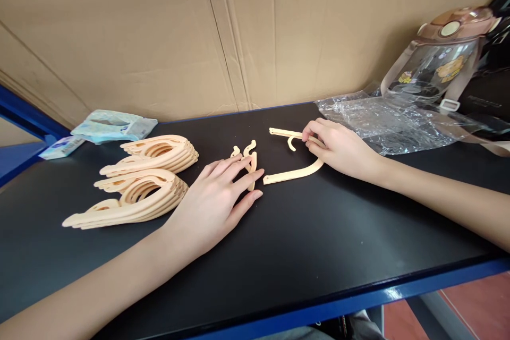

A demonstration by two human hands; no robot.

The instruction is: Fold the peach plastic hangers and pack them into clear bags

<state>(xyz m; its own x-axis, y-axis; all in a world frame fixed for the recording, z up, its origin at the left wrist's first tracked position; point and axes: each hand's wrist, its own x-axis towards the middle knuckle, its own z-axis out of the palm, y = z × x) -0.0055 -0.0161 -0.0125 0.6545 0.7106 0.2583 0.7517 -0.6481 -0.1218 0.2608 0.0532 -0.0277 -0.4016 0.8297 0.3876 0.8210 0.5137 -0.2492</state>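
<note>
Cream plastic folding-hanger parts lie on the black tabletop. My left hand rests palm down with its fingers stretched over several small hook pieces, partly covering them. My right hand has its fingers curled round one end of a cream hanger arm. A small curved hook shows beneath that arm. Below it, a curved hanger arm runs up to my right fingertips. Whether the two arms are joined is hidden by the hand. Left of my left hand lie two stacks of cream hanger pieces.
The black table has a blue front edge. A tissue pack lies at the back left. A clear plastic bag and a strapped water bottle are at the back right. Cardboard stands behind.
</note>
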